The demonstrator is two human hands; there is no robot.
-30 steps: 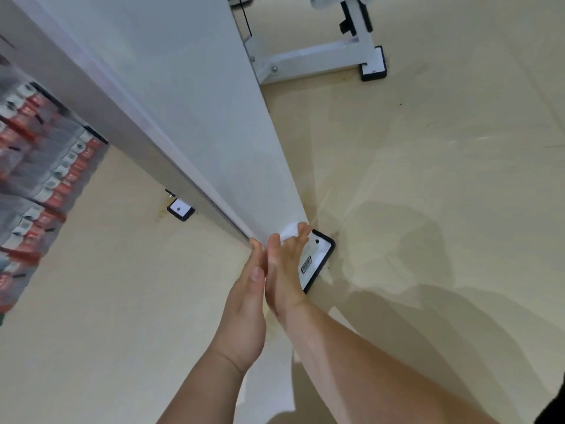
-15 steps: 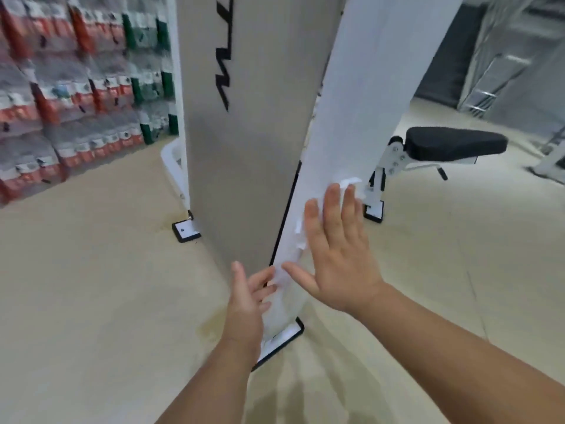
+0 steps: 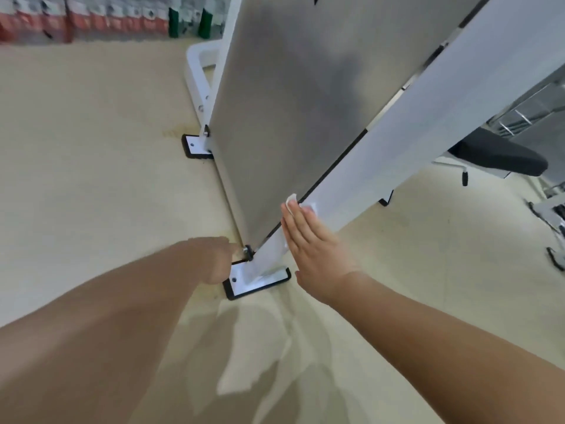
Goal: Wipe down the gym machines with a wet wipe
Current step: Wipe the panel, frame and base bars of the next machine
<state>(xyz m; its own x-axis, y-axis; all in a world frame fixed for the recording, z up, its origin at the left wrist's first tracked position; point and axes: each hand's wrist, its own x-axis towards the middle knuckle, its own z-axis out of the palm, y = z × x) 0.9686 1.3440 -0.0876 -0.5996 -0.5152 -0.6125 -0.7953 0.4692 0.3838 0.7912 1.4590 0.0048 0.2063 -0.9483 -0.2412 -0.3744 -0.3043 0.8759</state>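
A pale beige floor [image 3: 91, 194] is spreading across the whole view, with soft shadows of the arms falling on it near the bottom edge. A gym machine is standing on it: a wide grey panel [image 3: 290, 102] is rising from the floor, and a white post [image 3: 412, 117] is slanting up along the panel's right edge. The post is ending in a black-rimmed foot plate [image 3: 260, 283] on the floor; a second foot plate [image 3: 195, 146] is sitting at the panel's far corner. Rows of red and green packs [image 3: 91, 16] are lining the far edge of the floor, and a black padded seat [image 3: 501, 156] is showing beyond the post on the right.

The wet wipe [image 3: 293, 198] is lying against the lower end of the post, by the post's left edge where it meets the panel. The right hand [image 3: 315, 249] is pressing it there with straight, closed-together fingers [image 3: 293, 221]; only a white fringe is peeking out past the fingertips. The left hand [image 3: 211, 258] is hanging blurred just beside a small bolt [image 3: 247, 251] above the foot plate; whether its fingers are curled or holding anything I cannot tell.

The post's white face is running bare above the wipe, and open floor is lying on both sides of the near foot plate.
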